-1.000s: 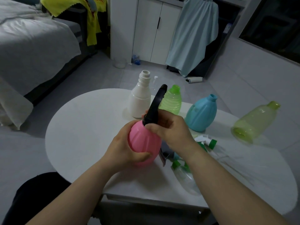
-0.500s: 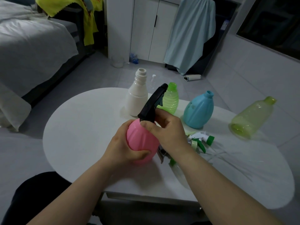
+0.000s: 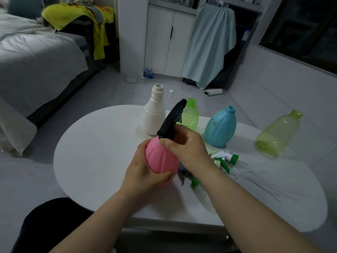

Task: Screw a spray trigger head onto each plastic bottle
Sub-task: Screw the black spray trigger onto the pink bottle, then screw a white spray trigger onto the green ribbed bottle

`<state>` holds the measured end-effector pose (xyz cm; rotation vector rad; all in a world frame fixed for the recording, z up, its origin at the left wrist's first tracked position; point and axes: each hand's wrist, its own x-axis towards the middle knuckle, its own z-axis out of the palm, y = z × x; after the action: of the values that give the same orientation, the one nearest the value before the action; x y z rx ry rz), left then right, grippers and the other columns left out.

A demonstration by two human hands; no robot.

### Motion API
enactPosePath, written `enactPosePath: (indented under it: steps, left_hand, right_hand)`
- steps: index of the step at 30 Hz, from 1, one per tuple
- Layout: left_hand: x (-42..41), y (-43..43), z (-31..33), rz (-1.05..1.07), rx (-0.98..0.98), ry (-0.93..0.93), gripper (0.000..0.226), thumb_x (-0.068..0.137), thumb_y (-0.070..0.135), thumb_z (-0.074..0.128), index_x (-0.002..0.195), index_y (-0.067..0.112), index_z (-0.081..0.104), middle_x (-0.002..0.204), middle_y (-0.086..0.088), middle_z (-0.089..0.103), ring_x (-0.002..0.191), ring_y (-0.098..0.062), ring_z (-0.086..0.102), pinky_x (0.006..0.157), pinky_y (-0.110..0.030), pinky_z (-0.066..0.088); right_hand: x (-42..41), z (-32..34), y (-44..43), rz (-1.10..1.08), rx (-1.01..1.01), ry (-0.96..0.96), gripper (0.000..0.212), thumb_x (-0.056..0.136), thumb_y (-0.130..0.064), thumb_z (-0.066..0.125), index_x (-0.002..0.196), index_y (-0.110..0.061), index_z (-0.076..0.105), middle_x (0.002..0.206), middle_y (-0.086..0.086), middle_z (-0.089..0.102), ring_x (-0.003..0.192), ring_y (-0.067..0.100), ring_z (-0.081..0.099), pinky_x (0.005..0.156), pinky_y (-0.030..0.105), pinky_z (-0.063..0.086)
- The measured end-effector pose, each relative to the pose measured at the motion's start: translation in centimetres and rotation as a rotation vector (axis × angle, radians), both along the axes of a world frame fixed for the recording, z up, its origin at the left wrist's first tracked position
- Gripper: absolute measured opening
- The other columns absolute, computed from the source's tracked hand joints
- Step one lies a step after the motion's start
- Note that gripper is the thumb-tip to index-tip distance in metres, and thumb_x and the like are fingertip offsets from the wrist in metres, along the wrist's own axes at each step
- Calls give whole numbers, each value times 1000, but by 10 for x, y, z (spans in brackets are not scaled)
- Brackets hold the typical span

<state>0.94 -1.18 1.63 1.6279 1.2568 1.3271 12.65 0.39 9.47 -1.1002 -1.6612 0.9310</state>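
A round pink bottle (image 3: 161,158) is held above the white table (image 3: 94,157), with my left hand (image 3: 144,170) wrapped around its lower body. My right hand (image 3: 187,147) grips the collar of a black spray trigger head (image 3: 172,118) that sits on the bottle's neck and points up and away. Behind stand a white bottle (image 3: 155,114), a green ribbed bottle (image 3: 191,115) and a blue bottle (image 3: 219,127), all without heads. A yellow-green bottle (image 3: 277,134) lies on its side at the right. Loose white-and-green trigger heads (image 3: 225,157) lie by my right wrist.
A clear bottle with a green collar (image 3: 200,190) lies under my right forearm. Thin dip tubes (image 3: 255,179) spread over the table's right half. A bed (image 3: 32,57) is at the left, a white cabinet (image 3: 164,39) and hanging cloth (image 3: 209,42) behind.
The black trigger head has turned on the pink bottle's neck as my right hand twisted it. My view has shifted slightly, and both hands stay on the bottle.
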Motion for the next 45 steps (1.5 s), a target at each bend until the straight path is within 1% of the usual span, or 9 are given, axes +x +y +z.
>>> enactPosePath:
  steps: [4,8,11,14,18,23,27,32,45]
  left_hand:
    - [-2,2,3,-105,-71,-5,77,55,38,79,105,58,24,109,25,39,97,-5,48,65,-7,41]
    - [-7,4,5,-107,-78,112,77,63,65,58,127,38,26,133,13,36,113,-2,35,94,-22,31]
    - [-2,9,8,-24,-6,200,61,75,41,57,129,21,36,137,-1,40,114,-4,33,97,-25,26]
    - [9,19,6,25,57,313,46,80,25,60,123,14,47,136,-8,46,121,-16,41,102,-29,28]
    - [20,32,-9,41,-40,500,44,83,31,56,124,16,47,141,-6,40,128,-23,37,108,-33,24]
    - [24,39,-27,-1,-55,828,50,86,47,41,131,26,35,148,4,28,137,-13,20,113,-30,8]
    - [24,40,-27,10,-38,856,50,85,48,41,131,27,35,148,5,29,137,-13,20,113,-29,8]
    - [24,40,-27,16,-27,863,49,85,46,43,130,27,37,146,5,32,136,-14,22,112,-30,10]
    - [24,41,-27,20,-16,832,47,84,43,48,127,25,43,143,4,37,135,-15,25,112,-30,13]
  right_hand:
    - [-1,6,1,-109,64,-156,22,72,-21,69,78,-34,53,76,-27,53,71,-17,51,63,-6,34]
    - [21,27,7,-181,-3,-143,20,74,-22,66,85,-34,53,81,-25,52,78,-9,49,62,5,41]
    - [50,47,12,-248,-76,16,21,75,-12,62,82,-31,57,85,-15,58,87,4,54,72,20,40]
    - [87,67,13,-347,-27,157,21,73,-4,63,73,-26,60,81,-8,61,82,9,55,73,20,41]
    - [143,85,15,-492,69,131,18,75,-9,63,71,-27,61,68,-19,65,67,-5,56,68,11,43]
    - [198,83,29,-641,-11,32,22,79,-8,59,100,-16,58,91,-4,58,86,10,54,81,22,42]
    - [214,64,52,-734,-64,-36,31,80,-6,57,111,-7,55,111,13,56,102,23,52,89,30,39]
    - [219,38,79,-728,-103,-132,38,81,-10,57,119,-8,50,123,12,56,112,26,51,94,34,39]
    - [226,19,96,-705,-132,-296,31,85,-20,51,113,-6,51,99,6,51,92,21,47,76,29,33]
